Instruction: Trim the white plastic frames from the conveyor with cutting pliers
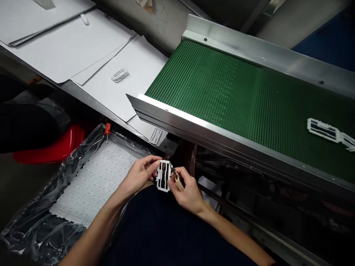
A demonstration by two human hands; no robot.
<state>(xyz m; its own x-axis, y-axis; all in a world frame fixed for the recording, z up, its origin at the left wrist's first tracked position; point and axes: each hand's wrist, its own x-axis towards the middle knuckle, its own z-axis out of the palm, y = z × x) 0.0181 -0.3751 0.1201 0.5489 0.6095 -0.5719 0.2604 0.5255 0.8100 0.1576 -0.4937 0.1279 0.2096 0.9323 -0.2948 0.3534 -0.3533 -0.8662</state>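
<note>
My left hand (140, 175) pinches the left edge of a white plastic frame (164, 176) with long slots, held upright above my lap. Closed around a small knife (178, 179) with a tan handle is my right hand (187, 192). The knife's dark tip meets the upper right edge of the frame, and the fingers of that hand are close to its lower right side. Similar white parts (156, 136) lie on the paper at the bench corner just beyond my hands.
A green conveyor belt (205, 85) with raised metal side rails carries white frames (323, 130) at the right. White paper sheets (74, 40) cover the bench, with more parts (120, 75) on them. A plastic-lined box (41, 221) of flat white pieces and a red stool (55, 146) stand left.
</note>
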